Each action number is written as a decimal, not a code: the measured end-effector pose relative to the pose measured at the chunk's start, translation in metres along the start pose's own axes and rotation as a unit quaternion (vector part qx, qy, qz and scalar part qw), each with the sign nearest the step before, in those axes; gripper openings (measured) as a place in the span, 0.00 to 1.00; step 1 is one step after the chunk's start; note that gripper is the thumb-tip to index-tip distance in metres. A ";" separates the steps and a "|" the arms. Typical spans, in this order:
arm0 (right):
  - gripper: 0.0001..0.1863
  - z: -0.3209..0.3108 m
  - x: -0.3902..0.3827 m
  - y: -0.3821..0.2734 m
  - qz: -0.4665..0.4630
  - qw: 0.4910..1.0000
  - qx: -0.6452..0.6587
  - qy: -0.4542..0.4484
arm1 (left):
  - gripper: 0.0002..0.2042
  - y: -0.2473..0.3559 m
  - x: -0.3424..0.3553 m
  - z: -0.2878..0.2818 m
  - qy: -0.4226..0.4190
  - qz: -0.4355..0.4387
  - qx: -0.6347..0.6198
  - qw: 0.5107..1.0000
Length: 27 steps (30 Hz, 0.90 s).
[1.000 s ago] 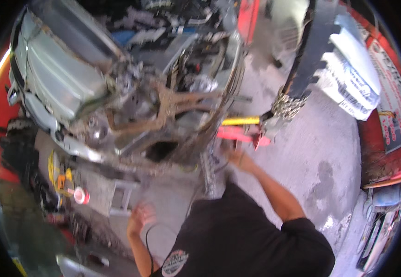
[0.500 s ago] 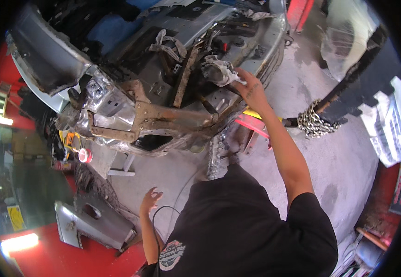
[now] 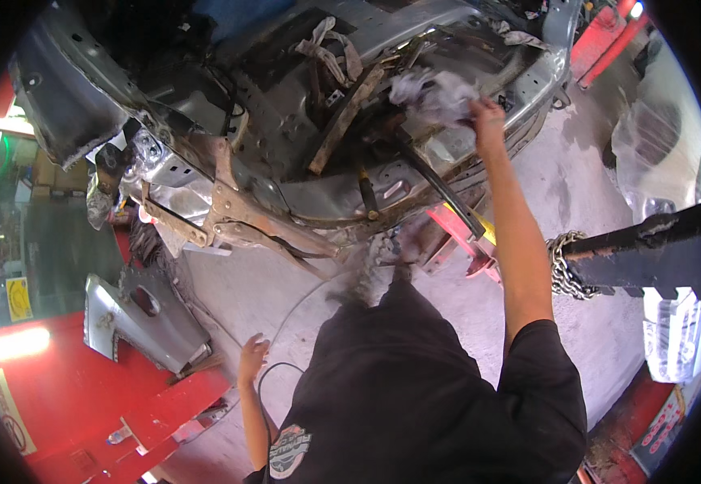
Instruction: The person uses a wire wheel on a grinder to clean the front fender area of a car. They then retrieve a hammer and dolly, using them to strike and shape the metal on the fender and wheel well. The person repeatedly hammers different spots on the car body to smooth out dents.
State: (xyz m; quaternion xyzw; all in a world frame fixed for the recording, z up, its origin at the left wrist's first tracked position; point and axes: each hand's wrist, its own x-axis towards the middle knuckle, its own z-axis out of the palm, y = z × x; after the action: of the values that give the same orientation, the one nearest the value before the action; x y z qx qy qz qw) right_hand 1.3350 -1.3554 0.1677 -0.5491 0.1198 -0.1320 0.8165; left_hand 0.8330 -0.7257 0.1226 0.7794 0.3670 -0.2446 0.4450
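My right hand [image 3: 487,121] is closed on a crumpled pale rag [image 3: 431,93], raised over the stripped car body [image 3: 278,189]. Below it lie a dark bar [image 3: 439,189], a rusty flat bar [image 3: 334,129] and a tool with a yellow-banded handle [image 3: 369,198]. My left hand [image 3: 255,355] hangs low on my left, fingers apart and holding nothing, beside a thin dark hose [image 3: 278,369]. A rusty clamp-like steel piece [image 3: 237,210] sits on the near edge of the body.
A loose grey fender [image 3: 140,319] lies at the left beside a red panel [image 3: 124,411]. At the right stands a black steel post [image 3: 641,246] with a chain [image 3: 568,266], near a red stand [image 3: 479,258] and plastic-wrapped panels [image 3: 665,137].
My right hand has reached up into the car body, taken hold of the rag and moved it up and right. My view has shifted. My left hand stays low with fingers apart.
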 end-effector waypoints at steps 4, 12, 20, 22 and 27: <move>0.11 -0.020 0.019 -0.046 -0.050 0.997 -0.066 0.006 | 0.27 0.018 -0.015 0.001 0.023 0.015 0.006 1.000; 0.18 0.012 -0.024 0.024 -0.416 0.685 -0.594 -0.063 | 0.26 0.046 -0.016 0.005 0.066 0.063 -0.002 0.996; 0.21 0.077 -0.069 0.098 -0.279 0.621 -0.697 -0.224 | 0.27 0.008 -0.024 0.046 0.039 0.023 -0.044 0.998; 0.22 0.071 -0.062 0.096 -0.267 0.657 -0.662 -0.242 | 0.26 -0.016 -0.030 0.058 0.043 -0.017 -0.073 0.996; 0.27 0.051 -0.042 0.076 -0.183 0.717 -0.621 -0.257 | 0.22 -0.091 -0.054 0.092 0.048 -0.126 -0.196 0.971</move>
State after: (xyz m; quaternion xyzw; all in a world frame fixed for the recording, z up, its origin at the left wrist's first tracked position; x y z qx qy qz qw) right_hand 1.3191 -1.2694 0.1178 -0.9571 -0.1422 -0.0289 0.2509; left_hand 0.7229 -0.7946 0.0692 0.6354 0.5239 -0.1849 0.5363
